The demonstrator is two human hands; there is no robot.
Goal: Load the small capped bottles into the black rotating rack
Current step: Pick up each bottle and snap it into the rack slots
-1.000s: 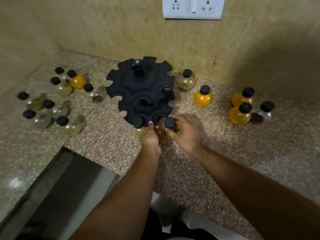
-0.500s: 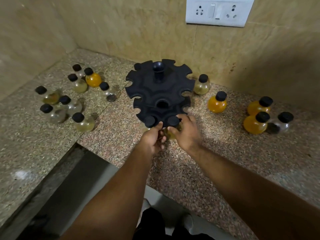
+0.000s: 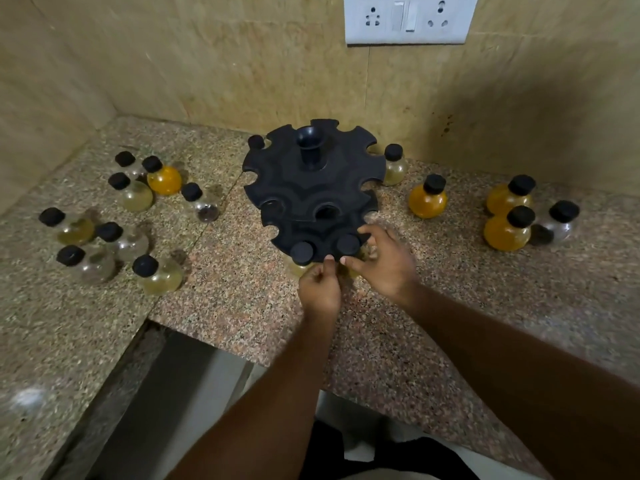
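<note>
Rack: black rotating rack (image 3: pixel 313 188) stands mid-worktop (image 3: pixel 433 323) near the wall; two tiers of edge slots.
Seated bottles: two caps in the near lower slots, left cap (image 3: pixel 302 252) and right cap (image 3: pixel 348 244).
Right hand (image 3: pixel 384 263): fingers spread and loosely curled beside the right-seated bottle; whether it grips the bottle body cannot be told.
Left hand (image 3: pixel 320 285): fingertips pinched together at the rack's near edge, between the two caps; nothing visibly held.
Key relation: both seated bottles lie just beyond the fingertips, long axes upright.
Loose stock: left cluster (image 3: pixel 114 220) near the left hand's side; right cluster (image 3: pixel 509 216) nearer the right hand.
Judgement: most slots remain unfilled.
</note>
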